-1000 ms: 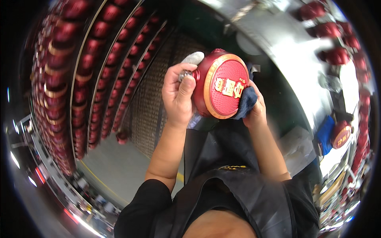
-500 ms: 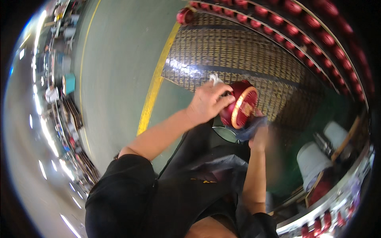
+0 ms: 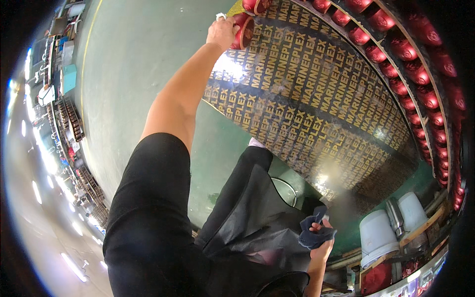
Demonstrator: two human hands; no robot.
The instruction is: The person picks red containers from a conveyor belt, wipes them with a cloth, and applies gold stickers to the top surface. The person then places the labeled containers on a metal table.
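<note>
My left hand (image 3: 221,33) reaches far out over the board, its fingers closed on a shiny red round vessel (image 3: 243,30) with a gold-edged rim. The vessel is tilted, at the board's far left corner. A small white wad (image 3: 220,17) shows by the fingers of that hand. Beside the held vessel is another red vessel (image 3: 256,5), cut off by the picture's upper edge. Close to my lap, my right hand (image 3: 322,243) grips a crumpled dark blue-grey cloth (image 3: 311,232).
A large printed plywood board (image 3: 297,94) lies on the green floor (image 3: 143,54). Curved racks with rows of red vessels (image 3: 415,72) line the right side. White buckets (image 3: 378,235) stand at the lower right. A round metal rim (image 3: 286,190) shows beside my leg.
My left hand has carried the red vessel away from my lap to the board's far left corner. My right hand, with the cloth, has come off the vessel and moved lower.
</note>
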